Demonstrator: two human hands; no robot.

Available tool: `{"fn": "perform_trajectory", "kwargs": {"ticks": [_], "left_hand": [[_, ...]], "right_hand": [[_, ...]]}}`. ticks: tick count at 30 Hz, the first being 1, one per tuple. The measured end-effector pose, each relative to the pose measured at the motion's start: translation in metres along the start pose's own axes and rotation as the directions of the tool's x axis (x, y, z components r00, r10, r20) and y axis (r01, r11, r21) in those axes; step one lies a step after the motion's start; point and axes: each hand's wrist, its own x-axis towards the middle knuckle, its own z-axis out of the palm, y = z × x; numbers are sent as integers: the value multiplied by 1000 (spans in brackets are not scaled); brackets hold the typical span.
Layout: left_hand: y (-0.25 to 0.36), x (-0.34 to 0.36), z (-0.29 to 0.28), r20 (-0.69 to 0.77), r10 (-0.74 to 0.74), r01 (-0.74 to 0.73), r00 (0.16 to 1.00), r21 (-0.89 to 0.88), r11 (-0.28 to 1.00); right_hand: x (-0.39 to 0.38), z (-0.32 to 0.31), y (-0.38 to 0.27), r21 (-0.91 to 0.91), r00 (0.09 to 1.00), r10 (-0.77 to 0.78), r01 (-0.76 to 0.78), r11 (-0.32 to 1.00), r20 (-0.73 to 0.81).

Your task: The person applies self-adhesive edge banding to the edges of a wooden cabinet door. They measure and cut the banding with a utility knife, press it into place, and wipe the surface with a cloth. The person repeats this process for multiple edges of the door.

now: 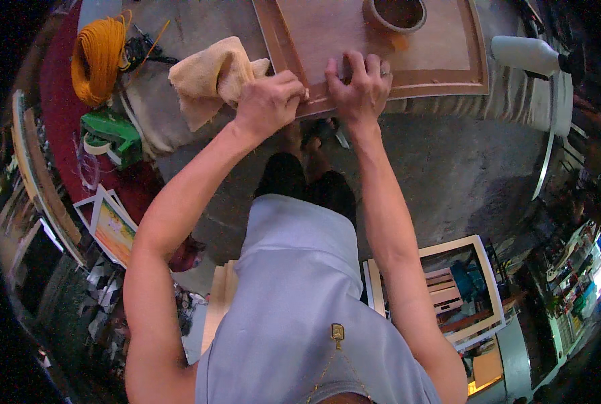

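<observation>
A brown wooden frame (442, 82) with a flat panel inside lies ahead of me. My left hand (268, 106) is at its near left corner, fingers pressed together; whatever is between the fingertips is too small to make out. A crumpled pale orange cloth (209, 77) lies against the back of that hand. Over the frame's near edge is my right hand (362, 87), a ring on one finger. Its fingers are bent and spread, the thumb apart from them, the tips over the panel. On the panel beyond it stands a round brown pot (389, 28).
A coil of orange cord (98, 60) and a green tape dispenser (115, 135) are at the left. A white bottle (526, 55) lies at the right on the cloth-covered surface (509, 104). Near my right elbow stands a pale empty frame (490, 283); a colourful picture (114, 229) leans at the left.
</observation>
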Motion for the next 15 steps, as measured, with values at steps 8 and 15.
{"fn": "perform_trajectory", "kwargs": {"ticks": [8,15], "left_hand": [[-91,119,-36,-237,-240,251,942,20,968],[-142,185,-53,-373,-235,303,898,136,943]], "right_hand": [[2,-1,2,-21,1000,-12,12,1000,-3],[5,-7,-3,2,1000,-1,1,1000,28]]}}
